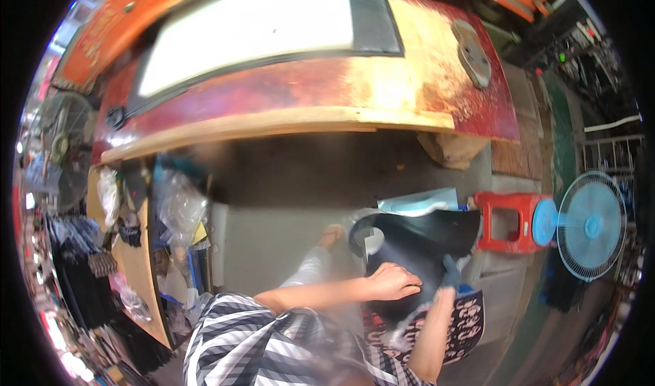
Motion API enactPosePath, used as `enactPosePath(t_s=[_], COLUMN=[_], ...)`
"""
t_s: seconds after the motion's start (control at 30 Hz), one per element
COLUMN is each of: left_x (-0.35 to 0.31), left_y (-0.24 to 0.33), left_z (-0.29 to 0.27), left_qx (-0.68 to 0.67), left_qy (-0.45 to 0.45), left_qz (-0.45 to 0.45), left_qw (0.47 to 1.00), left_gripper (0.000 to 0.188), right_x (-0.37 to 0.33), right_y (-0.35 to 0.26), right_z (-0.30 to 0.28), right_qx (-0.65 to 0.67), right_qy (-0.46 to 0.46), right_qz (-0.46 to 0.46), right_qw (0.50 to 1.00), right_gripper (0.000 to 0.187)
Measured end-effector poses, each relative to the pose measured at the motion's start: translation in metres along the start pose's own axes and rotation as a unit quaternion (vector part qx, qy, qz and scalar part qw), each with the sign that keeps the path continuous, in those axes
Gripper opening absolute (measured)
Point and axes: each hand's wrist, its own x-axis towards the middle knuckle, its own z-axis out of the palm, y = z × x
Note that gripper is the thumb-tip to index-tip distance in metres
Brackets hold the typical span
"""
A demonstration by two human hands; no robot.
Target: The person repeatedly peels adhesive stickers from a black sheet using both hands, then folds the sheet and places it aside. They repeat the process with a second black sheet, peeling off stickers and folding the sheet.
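A large black flexible sheet (430,232) curves beside my legs, low in front of the red stool. Over its near part is my left hand (394,281), fingers curled together; whatever they grip, if anything, is hidden under them. Close to its right, my right hand (449,277) lies against the sheet, with something grey-blue, perhaps a glove, over the fingers. Blur hides how those fingers are set. Below both hands is a dark cloth (467,321) with a pink and white pattern, partly behind my right forearm. A pale blue sheet (419,200) shows behind the black one.
Ahead stands a worn red table (273,89) with a bright white panel (252,28) and a grey stone-like piece (471,53). To the right are a red stool (505,222) and a blue fan (591,226). Plastic bags (179,209) crowd a shelf at left.
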Motion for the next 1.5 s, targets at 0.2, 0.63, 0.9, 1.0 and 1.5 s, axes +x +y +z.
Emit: enactPosePath(t_s=[0.2,0.63,0.9,1.0,1.5], left_x=[-0.021,-0.229,-0.430,-0.495,-0.584], left_y=[-0.017,-0.061,-0.162,-0.181,-0.282], left_z=[-0.043,-0.198,-0.447,-0.531,-0.717], left_qx=[-0.055,-0.232,0.067,0.235,0.379], left_qy=[0.219,0.502,0.707,0.734,0.428], left_qz=[-0.156,-0.165,-0.181,-0.205,-0.278], left_qw=[0.962,0.817,0.680,0.604,0.772], left_gripper=[0.044,0.020,0.018,0.017,0.045], right_x=[-0.080,-0.133,-0.103,-0.109,-0.183], right_y=[-0.085,-0.070,0.051,0.078,0.085], right_z=[-0.044,0.012,0.142,0.184,0.326], right_qx=[-0.070,0.069,-0.089,-0.191,-0.285], right_qy=[-0.038,-0.138,-0.025,0.049,0.035], right_qz=[-0.085,-0.038,-0.090,-0.095,-0.052], right_qw=[0.993,0.987,0.992,0.976,0.956], right_gripper=[0.053,0.065,0.038,0.034,0.044])
